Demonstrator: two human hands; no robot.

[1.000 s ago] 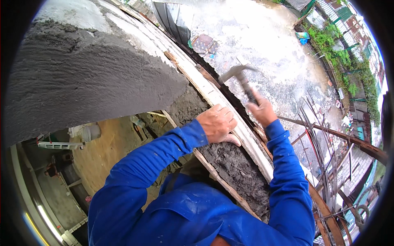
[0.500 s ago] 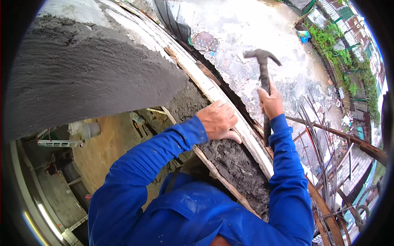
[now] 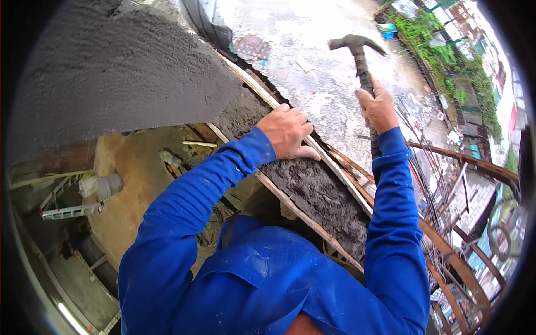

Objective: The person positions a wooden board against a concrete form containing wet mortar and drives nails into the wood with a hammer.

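Note:
My right hand (image 3: 381, 107) is wrapped around the dark handle of a claw hammer (image 3: 357, 44). Its metal head is raised beyond the wall's outer edge, touching nothing. My left hand (image 3: 286, 131) grips the upper edge of a long, pale wooden board (image 3: 343, 177), fingers over the outer side and thumb on the inner side. Between this board and a second wooden strip (image 3: 298, 212) nearer my body lies rough, wet grey mortar (image 3: 321, 192). My left wrist crosses over this filled channel.
A broad smooth grey cement surface (image 3: 139, 72) spans the upper left. Far below on the left are a ladder (image 3: 72, 212) and a bucket (image 3: 110, 186) on a floor. Thin steel rods (image 3: 427, 167) and a rusty beam (image 3: 469, 162) stick out at right. Wet ground lies below beyond the edge.
The view has shifted, so the cement and boards appear higher. My right hand, still holding the hammer, is higher in the picture and slightly farther right. My left hand keeps its grip on the board.

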